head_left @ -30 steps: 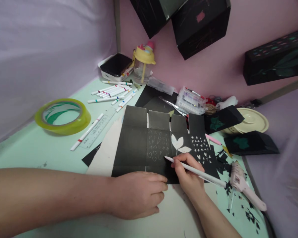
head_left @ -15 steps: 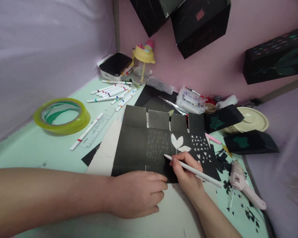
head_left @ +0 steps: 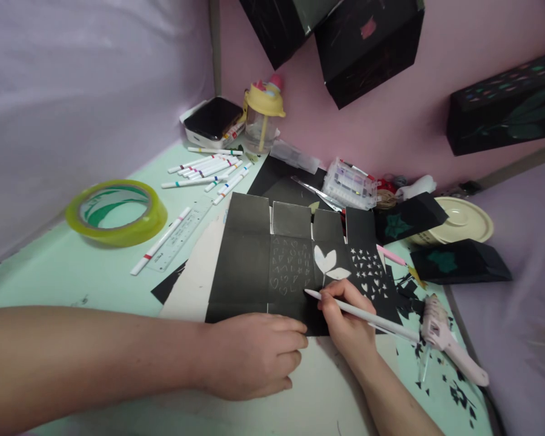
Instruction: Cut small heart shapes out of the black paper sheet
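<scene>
A black card (head_left: 240, 260) with folded flaps lies flat before me. One panel carries small pale outlines of hearts, triangles and other shapes; the panels to its right have cut-out leaves and cut-out stars and hearts. My right hand (head_left: 350, 324) is closed around a slim white pen (head_left: 381, 321), whose tip meets the card just below the outlined shapes. Across the card's near edge rests my left hand (head_left: 254, 356), open, palm down, fingers pointing right and slightly curled. Under the card is a white board (head_left: 188, 281).
Left are a yellow tape roll (head_left: 152, 221), a clear ruler (head_left: 181, 238) and several white markers (head_left: 204, 165). A yellow-lidded bottle (head_left: 263, 115) stands behind. Scissors (head_left: 320, 194) lie beyond the card. Right are a glue gun (head_left: 454, 345), black scraps (head_left: 459, 396) and a folded black piece (head_left: 461, 260).
The pen tip and my right hand have shifted slightly right and down across the card. My left hand stays in place on the near edge.
</scene>
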The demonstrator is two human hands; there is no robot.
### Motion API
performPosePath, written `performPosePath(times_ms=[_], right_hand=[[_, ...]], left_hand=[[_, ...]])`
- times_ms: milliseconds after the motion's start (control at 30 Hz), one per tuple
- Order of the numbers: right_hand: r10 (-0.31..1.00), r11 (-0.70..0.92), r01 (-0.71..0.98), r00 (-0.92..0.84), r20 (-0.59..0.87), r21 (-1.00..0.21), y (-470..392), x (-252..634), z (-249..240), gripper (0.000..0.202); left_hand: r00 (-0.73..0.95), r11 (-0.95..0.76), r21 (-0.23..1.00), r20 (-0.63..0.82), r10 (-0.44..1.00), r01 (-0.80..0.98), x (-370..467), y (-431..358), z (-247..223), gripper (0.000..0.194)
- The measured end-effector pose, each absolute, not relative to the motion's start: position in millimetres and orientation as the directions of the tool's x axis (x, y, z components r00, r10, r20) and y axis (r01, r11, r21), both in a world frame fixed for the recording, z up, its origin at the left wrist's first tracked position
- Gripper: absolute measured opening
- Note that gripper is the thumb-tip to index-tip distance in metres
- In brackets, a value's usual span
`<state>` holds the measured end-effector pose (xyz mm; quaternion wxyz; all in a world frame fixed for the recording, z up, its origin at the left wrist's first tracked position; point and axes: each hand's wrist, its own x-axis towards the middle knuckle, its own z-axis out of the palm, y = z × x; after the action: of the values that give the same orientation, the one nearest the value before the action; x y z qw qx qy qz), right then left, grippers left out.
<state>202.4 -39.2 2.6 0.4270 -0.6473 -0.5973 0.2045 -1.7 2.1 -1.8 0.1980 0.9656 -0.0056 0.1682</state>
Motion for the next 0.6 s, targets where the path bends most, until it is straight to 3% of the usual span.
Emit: performPosePath(times_ms=[600], right_hand=[[0.952, 0.116, 0.606, 0.157, 0.261, -0.787, -38.2, 200.6, 3.2, 0.019]], left_hand=[[0.945, -0.925, 0.377, 0.318, 0.072, -0.056, -2.3, 1.4, -1.8, 0.027]])
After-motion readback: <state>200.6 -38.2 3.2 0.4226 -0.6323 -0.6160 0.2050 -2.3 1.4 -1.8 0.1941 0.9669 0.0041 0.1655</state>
